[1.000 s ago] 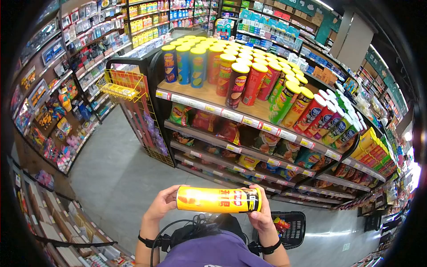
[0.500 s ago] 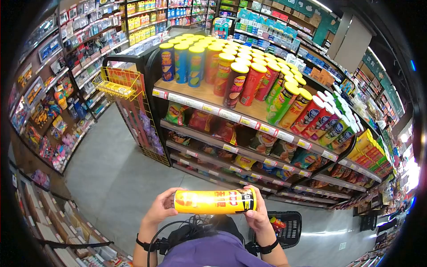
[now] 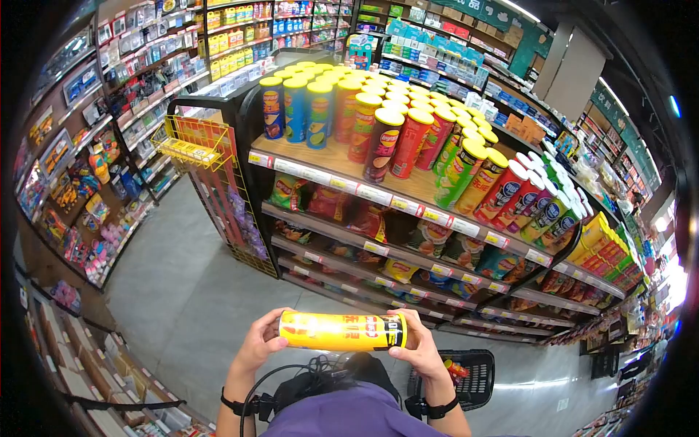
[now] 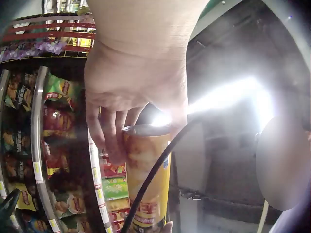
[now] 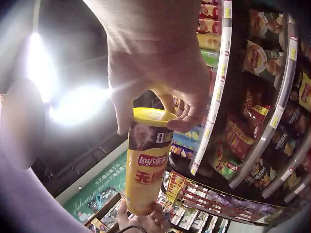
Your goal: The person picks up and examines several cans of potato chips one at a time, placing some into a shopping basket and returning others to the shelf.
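A yellow Lay's chip canister (image 3: 331,330) lies sideways between both hands in front of the purple shirt, its printed label facing up. My left hand (image 3: 261,342) grips its bottom end, fingers behind and thumb in front. At the other end my right hand (image 3: 420,346) holds the canister by the yellow lid and dark band. The left wrist view shows the fingers and thumb around the metal base of the canister (image 4: 148,165). In the right wrist view, thumb and fingers pinch the rim of the yellow lid (image 5: 151,115).
Ahead stands a shelf unit (image 3: 342,171) with many upright chip canisters on top and bagged snacks below. A yellow wire rack (image 3: 196,149) hangs at its left end. A black basket (image 3: 477,379) with a few items stands at my right. Shelving (image 3: 95,357) runs along the lower left.
The canister and both hands have shifted slightly left and a little lower in the head view. My right hand's fingers have spread more around the lid end. Both hands keep their hold.
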A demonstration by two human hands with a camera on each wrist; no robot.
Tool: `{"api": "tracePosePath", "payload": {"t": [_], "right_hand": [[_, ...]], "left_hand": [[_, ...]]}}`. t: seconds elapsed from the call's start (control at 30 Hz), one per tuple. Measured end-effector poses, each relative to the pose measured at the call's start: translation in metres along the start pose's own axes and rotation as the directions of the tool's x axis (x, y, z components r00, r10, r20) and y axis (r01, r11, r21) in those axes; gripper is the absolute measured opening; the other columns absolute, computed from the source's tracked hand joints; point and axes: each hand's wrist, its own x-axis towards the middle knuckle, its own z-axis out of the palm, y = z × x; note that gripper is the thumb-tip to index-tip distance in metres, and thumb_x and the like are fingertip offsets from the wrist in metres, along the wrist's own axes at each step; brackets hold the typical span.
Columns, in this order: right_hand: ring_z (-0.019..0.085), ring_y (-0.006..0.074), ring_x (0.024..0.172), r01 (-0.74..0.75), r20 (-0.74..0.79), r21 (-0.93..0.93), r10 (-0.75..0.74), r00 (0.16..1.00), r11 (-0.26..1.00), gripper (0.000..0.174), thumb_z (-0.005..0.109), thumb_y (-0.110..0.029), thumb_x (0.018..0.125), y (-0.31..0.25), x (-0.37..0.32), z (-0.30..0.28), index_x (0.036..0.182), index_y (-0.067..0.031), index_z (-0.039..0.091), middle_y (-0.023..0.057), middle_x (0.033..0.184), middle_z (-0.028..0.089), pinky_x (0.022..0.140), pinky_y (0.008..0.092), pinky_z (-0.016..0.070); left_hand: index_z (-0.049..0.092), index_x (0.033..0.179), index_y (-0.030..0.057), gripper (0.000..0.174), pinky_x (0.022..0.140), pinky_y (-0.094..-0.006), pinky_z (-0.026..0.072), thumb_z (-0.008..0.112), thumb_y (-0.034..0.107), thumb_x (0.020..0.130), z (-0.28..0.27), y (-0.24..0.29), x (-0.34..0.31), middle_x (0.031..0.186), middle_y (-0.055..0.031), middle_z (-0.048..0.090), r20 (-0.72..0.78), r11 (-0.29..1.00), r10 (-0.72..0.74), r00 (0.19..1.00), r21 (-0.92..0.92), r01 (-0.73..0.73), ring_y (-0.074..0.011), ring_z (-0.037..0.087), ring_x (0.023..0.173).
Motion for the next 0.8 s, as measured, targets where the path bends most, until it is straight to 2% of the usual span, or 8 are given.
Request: {"api": "tracePosePath", "payload": {"t": [0.1, 0.2, 0.23, 0.33, 0.4, 0.43, 0.5, 0.8], "right_hand": [[0.053, 0.0194, 0.130, -0.016, 0.020, 0.039, 0.016, 1.000, 0.999, 0.092, 0.096, -0.018, 0.072, -0.002, -0.003, -0.002, 0.150, 0.0017, 0.050, 0.0057, 0.135, 0.052, 0.115, 0.0314, 0.0392], [0.059, 0.0207, 0.124, -0.073, 0.023, 0.235, 0.070, 0.997, 0.969, 0.099, 0.095, -0.016, 0.074, -0.022, -0.006, 0.008, 0.156, -0.0001, 0.042, 0.0078, 0.136, 0.057, 0.108, 0.0341, 0.0491], [0.061, 0.0207, 0.122, -0.076, 0.040, 0.238, 0.068, 0.997, 0.968, 0.099, 0.095, -0.017, 0.075, -0.019, -0.006, 0.005, 0.156, -0.0008, 0.041, 0.0087, 0.136, 0.058, 0.103, 0.0350, 0.0520], [0.064, 0.0209, 0.117, -0.084, 0.079, 0.278, 0.064, 0.995, 0.957, 0.097, 0.094, -0.020, 0.076, -0.010, -0.005, -0.001, 0.155, -0.0019, 0.040, 0.0108, 0.135, 0.060, 0.092, 0.0373, 0.0588], [0.065, 0.0210, 0.116, -0.088, 0.085, 0.350, 0.062, 0.994, 0.933, 0.094, 0.093, -0.023, 0.077, -0.014, -0.006, 0.001, 0.154, -0.0017, 0.042, 0.0114, 0.135, 0.060, 0.086, 0.0385, 0.0606], [0.065, 0.0210, 0.116, -0.084, 0.084, 0.348, 0.058, 0.995, 0.934, 0.093, 0.093, -0.024, 0.078, -0.011, -0.006, 0.001, 0.153, -0.0014, 0.042, 0.0118, 0.135, 0.060, 0.086, 0.0381, 0.0604], [0.065, 0.0212, 0.116, -0.078, 0.088, 0.339, 0.051, 0.995, 0.938, 0.092, 0.092, -0.026, 0.078, -0.005, -0.006, -0.002, 0.152, -0.0006, 0.043, 0.0125, 0.135, 0.060, 0.087, 0.0373, 0.0600], [0.065, 0.0206, 0.122, -0.091, 0.010, 0.180, 0.091, 0.996, 0.979, 0.085, 0.092, -0.020, 0.079, -0.010, -0.001, -0.001, 0.148, 0.0039, 0.049, 0.0129, 0.137, 0.061, 0.103, 0.0355, 0.0551]], "left_hand": [[0.052, 0.145, -0.0056, 0.075, 0.102, -0.0354, 0.0549, 0.082, 0.028, 0.085, 0.004, 0.006, 0.003, 0.131, -0.0143, 0.068, 0.003, 1.000, -0.022, 1.000, -0.010, 0.022, -0.0209, 0.068, 0.116], [0.052, 0.145, -0.0055, 0.076, 0.102, -0.0354, 0.0548, 0.082, 0.028, 0.084, 0.006, 0.006, 0.005, 0.131, -0.0143, 0.068, 0.009, 0.999, -0.029, 1.000, -0.016, 0.029, -0.0211, 0.068, 0.117], [0.052, 0.145, -0.0054, 0.076, 0.102, -0.0354, 0.0548, 0.082, 0.029, 0.084, 0.006, 0.005, 0.006, 0.130, -0.0142, 0.068, 0.012, 0.999, -0.028, 1.000, -0.019, 0.029, -0.0211, 0.068, 0.117], [0.055, 0.142, -0.0041, 0.089, 0.102, -0.0356, 0.0542, 0.086, 0.049, 0.079, 0.010, 0.006, 0.007, 0.132, -0.0111, 0.067, -0.014, 0.999, -0.049, 0.999, 0.013, 0.049, -0.0201, 0.065, 0.121], [0.054, 0.143, -0.0039, 0.082, 0.105, -0.0356, 0.0518, 0.085, 0.039, 0.080, 0.004, 0.002, 0.009, 0.132, -0.0121, 0.067, -0.002, 0.999, -0.028, 1.000, -0.027, 0.028, -0.0201, 0.065, 0.121], [0.054, 0.144, -0.0038, 0.080, 0.106, -0.0356, 0.0506, 0.084, 0.034, 0.081, 0.001, 0.000, 0.009, 0.131, -0.0126, 0.068, 0.004, 0.999, -0.019, 1.000, -0.047, 0.019, -0.0202, 0.065, 0.121], [0.055, 0.144, -0.0038, 0.080, 0.107, -0.0353, 0.0491, 0.085, 0.035, 0.080, 0.000, 0.001, 0.009, 0.132, -0.0118, 0.067, 0.007, 0.998, -0.020, 1.000, -0.053, 0.020, -0.0197, 0.064, 0.122], [0.055, 0.143, -0.0042, 0.079, 0.108, -0.0349, 0.0486, 0.084, 0.035, 0.082, -0.008, 0.005, 0.008, 0.133, -0.0113, 0.066, -0.003, 0.999, -0.022, 1.000, -0.038, 0.022, -0.0196, 0.064, 0.122]]}}
